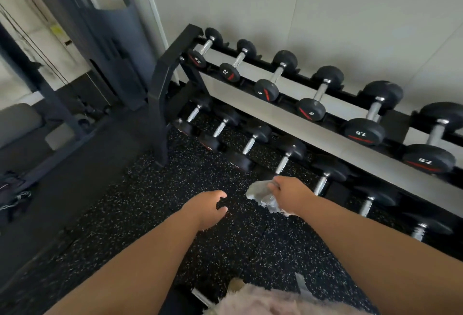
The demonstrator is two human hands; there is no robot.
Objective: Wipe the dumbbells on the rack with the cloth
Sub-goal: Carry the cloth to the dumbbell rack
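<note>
while right hand (pixel 288 190) grips cloth (pixel 263 195) beside rack (pixel 160 84), left hand (pixel 206 210) hovers.

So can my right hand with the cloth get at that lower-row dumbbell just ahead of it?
Probably yes. The right hand holds the cloth right below that dumbbell, whose steel handle faces it with nothing between. The upper row sits higher and further back, so it should not block the way.

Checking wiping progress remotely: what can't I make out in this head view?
- Lower-row dumbbells: near ends dark and blurred, weight marks unreadable.
- Cloth: partly hidden by the right hand; contact with any dumbbell unclear.
- Rack: cut off at the right edge.
- Dirt or wetness: too fine to see.
</note>
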